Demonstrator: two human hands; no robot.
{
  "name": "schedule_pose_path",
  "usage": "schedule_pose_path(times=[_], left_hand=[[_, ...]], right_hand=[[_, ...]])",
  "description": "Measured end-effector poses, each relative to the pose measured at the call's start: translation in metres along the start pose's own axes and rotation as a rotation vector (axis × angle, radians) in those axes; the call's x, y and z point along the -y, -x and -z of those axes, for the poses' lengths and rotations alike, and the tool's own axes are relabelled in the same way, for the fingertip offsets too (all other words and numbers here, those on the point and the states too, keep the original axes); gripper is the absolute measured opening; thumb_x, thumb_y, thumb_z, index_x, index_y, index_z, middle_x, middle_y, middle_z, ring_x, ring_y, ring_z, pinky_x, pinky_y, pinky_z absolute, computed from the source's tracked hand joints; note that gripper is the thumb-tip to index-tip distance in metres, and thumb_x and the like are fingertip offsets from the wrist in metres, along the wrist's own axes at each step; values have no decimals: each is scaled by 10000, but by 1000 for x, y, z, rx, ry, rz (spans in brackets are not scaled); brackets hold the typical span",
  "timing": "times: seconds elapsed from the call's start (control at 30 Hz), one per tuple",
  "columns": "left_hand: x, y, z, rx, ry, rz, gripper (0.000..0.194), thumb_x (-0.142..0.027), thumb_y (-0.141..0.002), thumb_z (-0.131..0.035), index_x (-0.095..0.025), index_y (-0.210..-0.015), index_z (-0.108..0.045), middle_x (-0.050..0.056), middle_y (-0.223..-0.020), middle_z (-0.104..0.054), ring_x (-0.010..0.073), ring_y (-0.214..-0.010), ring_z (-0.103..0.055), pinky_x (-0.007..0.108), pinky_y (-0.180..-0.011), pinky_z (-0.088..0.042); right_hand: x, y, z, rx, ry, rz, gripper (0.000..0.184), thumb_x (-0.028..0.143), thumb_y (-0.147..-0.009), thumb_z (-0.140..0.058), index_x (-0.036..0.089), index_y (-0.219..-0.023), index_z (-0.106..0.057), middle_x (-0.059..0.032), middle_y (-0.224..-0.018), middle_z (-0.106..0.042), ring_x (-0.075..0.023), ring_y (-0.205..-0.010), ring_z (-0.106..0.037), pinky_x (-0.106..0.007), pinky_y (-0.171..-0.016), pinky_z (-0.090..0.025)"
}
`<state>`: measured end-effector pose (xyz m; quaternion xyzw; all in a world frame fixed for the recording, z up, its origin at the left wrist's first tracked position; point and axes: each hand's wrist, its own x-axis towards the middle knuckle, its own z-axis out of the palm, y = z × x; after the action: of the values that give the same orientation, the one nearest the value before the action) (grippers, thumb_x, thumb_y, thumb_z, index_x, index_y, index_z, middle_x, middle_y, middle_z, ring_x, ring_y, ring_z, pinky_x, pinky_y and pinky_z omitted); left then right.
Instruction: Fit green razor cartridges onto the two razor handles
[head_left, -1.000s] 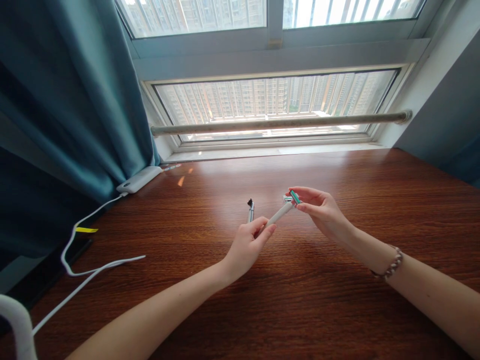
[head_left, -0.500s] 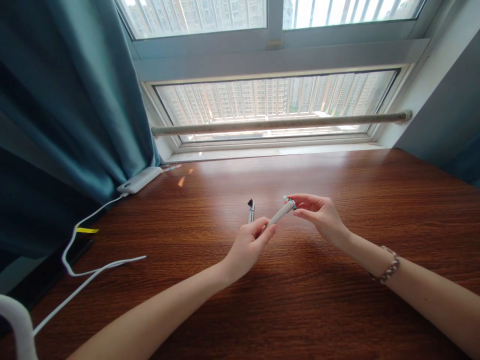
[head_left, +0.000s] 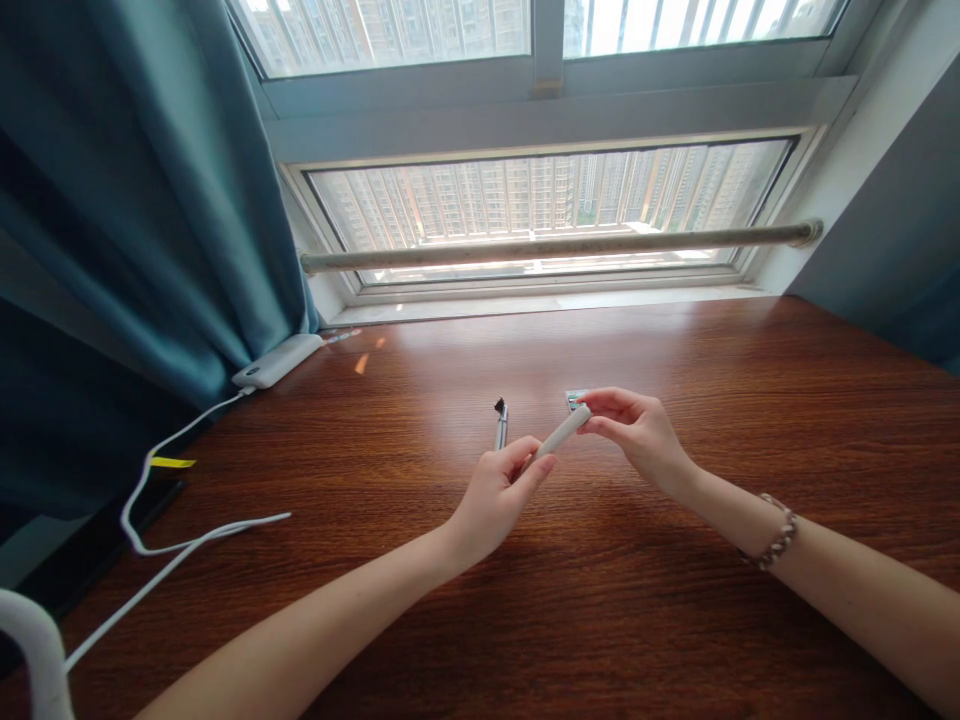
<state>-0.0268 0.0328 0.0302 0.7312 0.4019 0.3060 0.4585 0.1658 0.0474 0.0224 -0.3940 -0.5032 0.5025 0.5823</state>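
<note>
My left hand is closed on the lower end of a white razor handle, held slanted above the wooden table. My right hand pinches the razor's head at the handle's upper end, where a bit of silver and green shows past the fingertips. A second, silver tool with a small dark tip lies on the table just behind my left hand. A beaded bracelet is on my right wrist.
A white power bank lies at the table's back left, with a white cable trailing toward the near left edge. A teal curtain hangs on the left. The window and a metal rail run behind the table.
My right hand has drawn in and lowered over the razor's head, so the green cartridge that stood out between the fingers is now mostly covered. My left hand has barely moved.
</note>
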Motion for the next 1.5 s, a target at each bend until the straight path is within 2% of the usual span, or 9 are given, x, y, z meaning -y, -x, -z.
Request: schedule_pose_path(times=[0.23,0.4,0.57,0.8,1.0,1.13,1.23,1.3,1.5], left_hand=[[-3,1,1,-33,-85,-46,306,-373,-849,-411,-174,-620,-372,-63,-546,-259,77,-510,-252,232,-493,-197],[-6,2,1,-37,-93,-55,308,-367,-843,-420,-174,-610,-366,-63,-540,-259,78,-511,-252,231,-497,-200],[-9,5,1,-26,-36,-29,296,-380,-838,-420,-164,-638,-448,-56,-555,-292,80,-518,-272,229,-494,-205],[-6,-1,2,-26,207,87,289,-424,-828,-426,-163,-719,-486,-70,-514,-285,66,-471,-255,212,-450,-191],[-5,-1,3,11,177,64,305,-434,-814,-449,-153,-709,-505,-65,-516,-297,66,-475,-269,211,-445,-200],[-4,-1,3,-55,183,84,298,-439,-815,-446,-160,-722,-497,-69,-512,-292,63,-468,-254,208,-439,-192],[-2,-2,4,-104,246,83,299,-444,-819,-440,-164,-722,-481,-73,-507,-283,60,-461,-240,205,-436,-189],[-1,-3,4,-119,277,76,304,-449,-813,-449,-161,-718,-477,-74,-504,-277,59,-457,-237,204,-432,-189],[0,-3,3,-129,325,81,305,-449,-802,-469,-158,-709,-474,-78,-495,-271,53,-445,-228,199,-423,-182]], right_hand=[[-1,6,-6,10,-159,-107,189,239,-635,-718,160,-802,-685,-25,-686,-679,-130,-584,-625,-308,-653,-535],[3,7,-9,7,-244,-112,226,238,-608,-739,195,-825,-691,-39,-815,-686,-156,-763,-632,-326,-761,-514],[6,6,-7,28,-148,-50,293,191,-618,-732,208,-903,-668,-37,-900,-679,-176,-855,-619,-358,-828,-491],[12,9,-4,186,-45,36,406,141,-618,-727,226,-997,-609,-30,-935,-664,-172,-856,-622,-355,-808,-512],[12,8,-5,166,-34,75,424,160,-623,-723,229,-1021,-590,-38,-1036,-632,-178,-928,-598,-369,-866,-483],[15,9,-6,216,-14,6,430,163,-651,-702,227,-1054,-568,-11,-775,-669,-145,-661,-633,-309,-651,-538],[18,11,-9,229,-80,-69,431,162,-651,-697,239,-1051,-556,-38,-935,-656,-107,-554,-614,-266,-541,-532],[18,10,-10,198,-161,-138,437,161,-644,-700,238,-1048,-550,-58,-1049,-623,-102,-583,-625,-270,-580,-541],[11,6,-7,147,-300,-355,504,98,-588,-727,204,-1046,-547,-70,-997,-645,-187,-853,-646,-334,-835,-504]])
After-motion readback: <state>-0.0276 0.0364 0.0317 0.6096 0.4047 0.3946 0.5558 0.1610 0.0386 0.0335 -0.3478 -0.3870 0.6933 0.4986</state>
